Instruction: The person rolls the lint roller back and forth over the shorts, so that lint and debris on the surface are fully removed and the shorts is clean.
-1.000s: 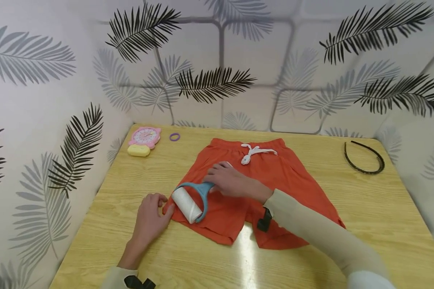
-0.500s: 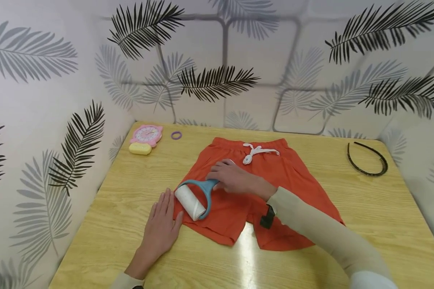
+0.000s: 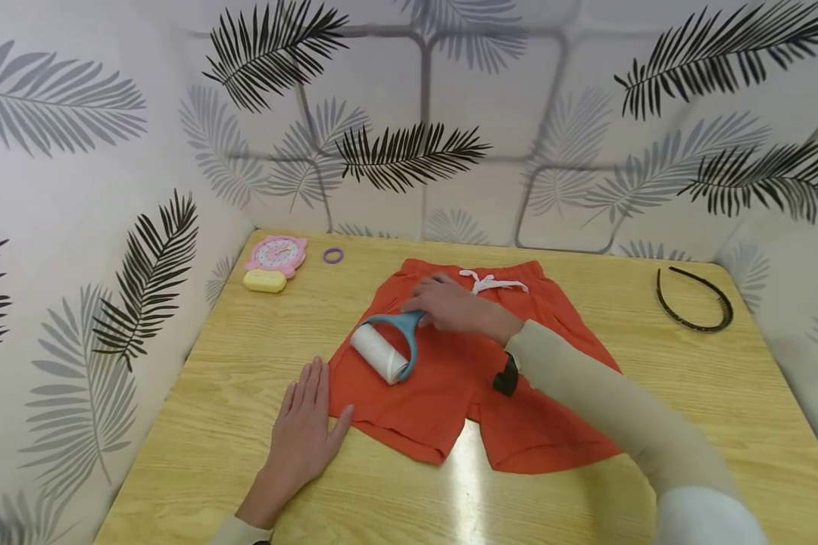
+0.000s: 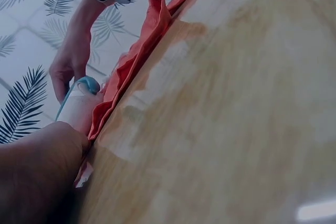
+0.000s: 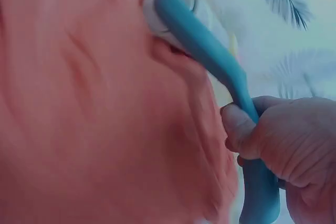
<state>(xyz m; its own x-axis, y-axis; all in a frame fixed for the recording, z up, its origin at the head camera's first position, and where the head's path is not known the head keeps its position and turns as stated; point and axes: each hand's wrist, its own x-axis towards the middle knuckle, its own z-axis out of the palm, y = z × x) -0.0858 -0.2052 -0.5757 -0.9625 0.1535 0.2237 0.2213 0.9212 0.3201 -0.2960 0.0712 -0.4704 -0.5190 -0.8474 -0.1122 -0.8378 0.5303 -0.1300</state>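
Red shorts (image 3: pixel 436 401) with a white drawstring (image 3: pixel 494 283) lie spread flat on the wooden table (image 3: pixel 198 454). My right hand (image 3: pixel 453 304) grips the blue handle of a lint roller (image 3: pixel 380 353), thumb and fingers wrapped round it in the right wrist view. The roller's white cylinder rests on the left leg of the shorts, about halfway up. Flat on the table lies my left hand (image 3: pixel 304 435), fingers straight, along the outer edge of that leg with the thumb at the hem. The left wrist view shows the shorts' edge (image 4: pixel 131 59) side-on beside the hand.
At the back left are a pink clock (image 3: pixel 276 253), a yellow bar-shaped piece (image 3: pixel 264 281) in front of it and a purple ring-shaped band (image 3: pixel 332 255). A black headband (image 3: pixel 695 303) lies at the right. Leaf-patterned walls (image 3: pixel 450 98) border the table's back and sides.
My right hand has moved the lint roller up the left leg, away from the hem. My left hand first pinched the leg's corner, then flattened beside it and has stayed there.
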